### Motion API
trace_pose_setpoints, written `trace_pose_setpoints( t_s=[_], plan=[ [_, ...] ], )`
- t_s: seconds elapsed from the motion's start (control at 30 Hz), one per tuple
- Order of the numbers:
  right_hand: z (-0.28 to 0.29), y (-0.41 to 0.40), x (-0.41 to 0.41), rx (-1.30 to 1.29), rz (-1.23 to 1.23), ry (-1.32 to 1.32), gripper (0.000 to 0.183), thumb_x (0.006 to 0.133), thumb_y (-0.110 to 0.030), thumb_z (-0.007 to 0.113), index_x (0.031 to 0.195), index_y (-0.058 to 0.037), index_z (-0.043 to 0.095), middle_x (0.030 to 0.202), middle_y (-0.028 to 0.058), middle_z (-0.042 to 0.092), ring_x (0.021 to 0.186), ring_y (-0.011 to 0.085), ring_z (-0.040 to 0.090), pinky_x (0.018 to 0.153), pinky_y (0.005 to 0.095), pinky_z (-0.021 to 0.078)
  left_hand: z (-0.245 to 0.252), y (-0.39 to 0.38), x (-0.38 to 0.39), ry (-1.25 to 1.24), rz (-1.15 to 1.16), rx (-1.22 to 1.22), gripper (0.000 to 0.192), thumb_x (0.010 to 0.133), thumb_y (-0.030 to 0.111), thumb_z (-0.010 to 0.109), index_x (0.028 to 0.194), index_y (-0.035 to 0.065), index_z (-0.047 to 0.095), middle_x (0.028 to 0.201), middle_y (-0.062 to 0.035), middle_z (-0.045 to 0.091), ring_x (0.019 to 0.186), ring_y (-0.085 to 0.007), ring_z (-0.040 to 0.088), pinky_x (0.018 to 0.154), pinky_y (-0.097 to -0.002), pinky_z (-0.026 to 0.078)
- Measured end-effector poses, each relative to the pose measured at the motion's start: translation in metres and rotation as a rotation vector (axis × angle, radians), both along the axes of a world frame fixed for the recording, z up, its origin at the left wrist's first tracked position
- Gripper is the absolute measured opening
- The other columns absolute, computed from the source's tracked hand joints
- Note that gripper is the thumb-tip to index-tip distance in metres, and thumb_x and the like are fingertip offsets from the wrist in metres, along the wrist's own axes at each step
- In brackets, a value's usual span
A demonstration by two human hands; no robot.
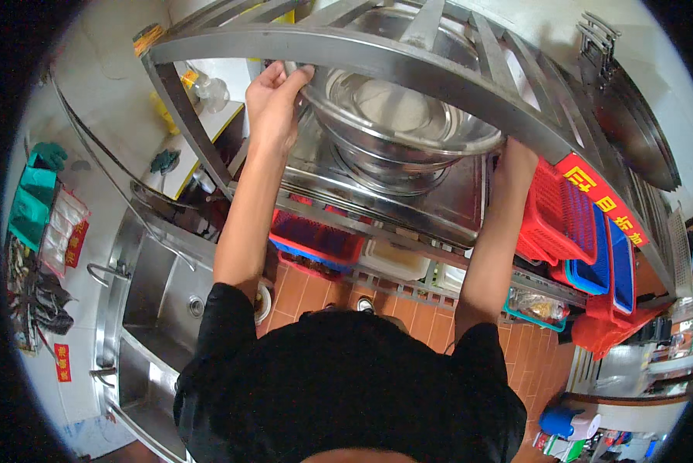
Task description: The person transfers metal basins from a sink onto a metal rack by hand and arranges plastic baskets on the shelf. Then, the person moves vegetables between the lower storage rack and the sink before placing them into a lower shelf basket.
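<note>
Nested stainless steel basins (381, 173) are on a middle shelf of a metal rack, below its top front bar (352, 49). The wide top basin (393, 107) has a broad rolled rim. My left hand (274, 98) grips this rim at its left end, with the thumb over the edge. At the opposite end of the rim is my right hand (519, 159). Its fingers are hidden behind the bar and the basin, so their grip does not show. Beneath the stack lies a shiny steel shelf surface (462, 202).
Red plastic baskets (555, 214) and blue ones (592, 260) stand right of my right forearm. More baskets (317, 237) and pale containers (398, 257) sit on the lower shelf. A steel double sink (161, 289) lies to the left. Another basin (381, 23) rests on the top slats.
</note>
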State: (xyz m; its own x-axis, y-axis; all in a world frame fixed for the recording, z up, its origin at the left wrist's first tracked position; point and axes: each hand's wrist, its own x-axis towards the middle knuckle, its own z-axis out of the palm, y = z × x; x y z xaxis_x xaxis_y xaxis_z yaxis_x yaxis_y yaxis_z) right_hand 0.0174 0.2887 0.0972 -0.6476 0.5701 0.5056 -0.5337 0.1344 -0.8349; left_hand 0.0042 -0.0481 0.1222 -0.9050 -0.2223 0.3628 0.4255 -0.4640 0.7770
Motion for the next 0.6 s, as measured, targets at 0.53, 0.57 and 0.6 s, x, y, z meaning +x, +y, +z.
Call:
trace_pose_setpoints(
  t_s=[0.53, 0.57, 0.6],
  plan=[
    [-0.005, -0.054, 0.138, -0.072, 0.186, -0.013, 0.040, 0.083, -0.002, 0.052, 0.121, 0.0100, 0.054, 0.108, 0.0134, 0.064, 0.091, 0.0161, 0.063, 0.081, 0.0263, 0.0492, -0.017, -0.034, 0.146, -0.014, 0.166, -0.019, 0.040, 0.081, -0.006, 0.058, 0.122, -0.0064, 0.055, 0.106, -0.0077, 0.066, 0.092, -0.0103, 0.061, 0.085, -0.0241, 0.046],
    [-0.010, -0.051, 0.146, -0.041, 0.130, -0.010, 0.042, 0.083, -0.003, 0.053, 0.123, 0.0103, 0.053, 0.110, 0.0140, 0.063, 0.092, 0.0170, 0.063, 0.081, 0.0263, 0.0491, -0.020, -0.032, 0.161, -0.011, 0.182, -0.018, 0.040, 0.081, -0.006, 0.058, 0.122, -0.0064, 0.055, 0.106, -0.0077, 0.066, 0.092, -0.0103, 0.061, 0.085, -0.0241, 0.046],
    [-0.010, -0.052, 0.156, -0.002, 0.165, -0.074, 0.047, 0.082, -0.004, 0.054, 0.126, 0.0110, 0.050, 0.115, 0.0152, 0.061, 0.096, 0.0190, 0.062, 0.085, 0.0271, 0.0478, -0.021, -0.034, 0.182, -0.036, 0.235, -0.037, 0.041, 0.081, -0.005, 0.058, 0.122, -0.0065, 0.055, 0.107, -0.0078, 0.065, 0.093, -0.0105, 0.061, 0.086, -0.0242, 0.046]
  ],
)
